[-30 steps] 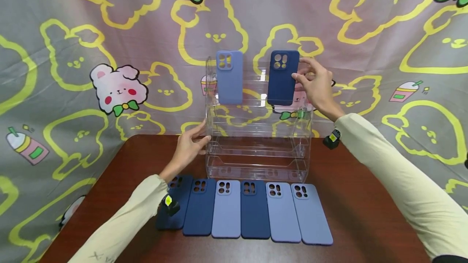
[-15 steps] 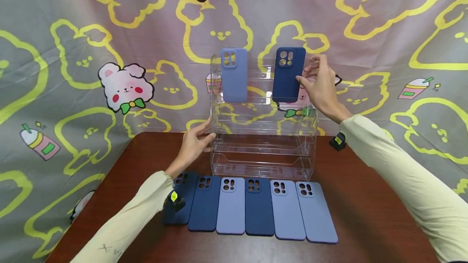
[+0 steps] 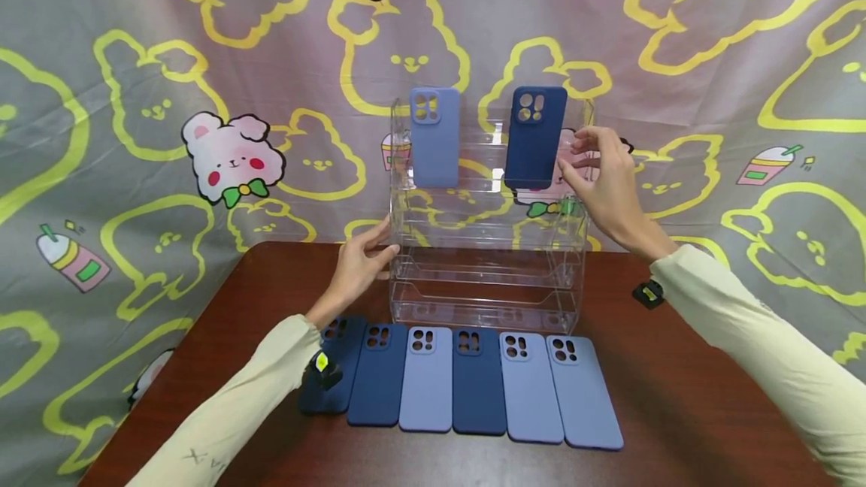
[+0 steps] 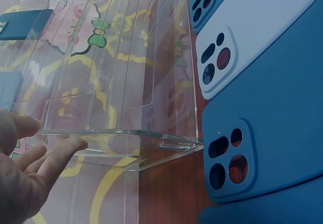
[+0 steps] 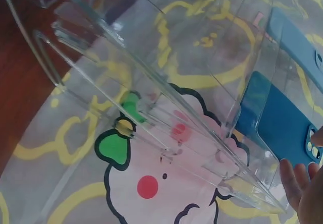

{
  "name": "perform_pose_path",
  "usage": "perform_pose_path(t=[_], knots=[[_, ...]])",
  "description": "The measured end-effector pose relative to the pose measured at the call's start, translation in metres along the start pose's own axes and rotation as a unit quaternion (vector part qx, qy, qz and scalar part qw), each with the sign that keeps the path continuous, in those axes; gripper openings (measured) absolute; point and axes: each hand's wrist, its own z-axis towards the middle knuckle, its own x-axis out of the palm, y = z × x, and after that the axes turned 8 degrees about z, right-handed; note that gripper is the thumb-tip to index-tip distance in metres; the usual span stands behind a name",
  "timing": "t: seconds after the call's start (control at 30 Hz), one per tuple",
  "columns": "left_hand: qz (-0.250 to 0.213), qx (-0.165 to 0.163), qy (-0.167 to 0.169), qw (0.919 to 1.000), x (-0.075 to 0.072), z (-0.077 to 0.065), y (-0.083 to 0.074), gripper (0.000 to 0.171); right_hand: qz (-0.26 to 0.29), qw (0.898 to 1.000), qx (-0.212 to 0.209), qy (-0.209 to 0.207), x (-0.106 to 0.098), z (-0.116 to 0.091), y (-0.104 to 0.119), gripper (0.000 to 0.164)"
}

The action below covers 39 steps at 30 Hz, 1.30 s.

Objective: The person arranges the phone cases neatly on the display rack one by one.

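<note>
A clear tiered acrylic display stand (image 3: 487,273) stands on the table. On its top tier a light blue phone case (image 3: 436,140) leans upright at the left, and a dark blue phone case (image 3: 536,140) at the right. My left hand (image 3: 358,265) holds the stand's left side edge, thumb in front and fingers behind; the left wrist view shows the clear panel edge running between thumb (image 4: 28,126) and fingers. Just right of the dark blue case is my right hand (image 3: 609,186), fingers loosely bent and holding nothing. The right wrist view shows its fingers (image 5: 290,183) near that case (image 5: 277,118).
A row of several phone cases lies flat before the stand, among them a dark blue one (image 3: 479,389) and a light blue one (image 3: 587,397). Under them is a reddish-brown table (image 3: 676,367). A patterned cloth (image 3: 284,58) hangs close behind the stand.
My right hand has let go of the dark blue case and moved slightly right and down. The case stays upright on the top tier. My left hand keeps its place at the stand's side.
</note>
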Motion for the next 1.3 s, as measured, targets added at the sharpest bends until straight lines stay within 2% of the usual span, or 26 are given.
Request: perform_pose_path(t=[0.13, 0.23, 0.37, 0.57, 0.77, 0.97, 1.07, 1.17, 1.3], knots=[[0.001, 0.001, 0.001, 1.0, 0.001, 0.0, 0.001, 0.062, -0.009, 1.0, -0.004, 0.005, -0.006, -0.013, 0.002, 0.032], [0.002, 0.0, -0.001, 1.0, 0.001, 0.0, 0.001, 0.061, -0.005, 1.0, 0.011, 0.004, -0.01, -0.02, 0.005, 0.028], [0.0, 0.0, -0.004, 1.0, 0.0, 0.002, 0.002, 0.061, 0.012, 0.998, 0.056, 0.0, -0.015, -0.031, 0.008, 0.026], [0.0, 0.002, 0.002, 1.0, -0.001, 0.001, 0.001, 0.061, 0.052, 0.99, 0.126, 0.015, -0.026, -0.051, 0.01, 0.03], [-0.001, 0.006, -0.005, 1.0, 0.001, 0.001, 0.003, 0.061, 0.056, 0.989, 0.132, 0.022, -0.033, -0.071, 0.006, 0.029], [-0.006, 0.0, -0.006, 1.0, 0.0, 0.001, 0.002, 0.062, 0.028, 0.987, 0.144, 0.068, -0.04, -0.095, 0.005, 0.023], [-0.016, -0.008, -0.001, 0.9998, -0.001, 0.001, 0.001, 0.062, 0.01, 0.981, 0.165, 0.099, -0.044, -0.108, 0.007, 0.017], [-0.026, -0.018, 0.004, 0.9995, -0.002, 0.001, 0.0, 0.063, -0.011, 0.971, 0.195, 0.136, -0.047, -0.12, 0.009, 0.014], [-0.036, -0.027, 0.006, 0.999, -0.002, 0.003, 0.002, 0.063, -0.027, 0.946, 0.251, 0.205, -0.047, -0.134, 0.012, 0.012]])
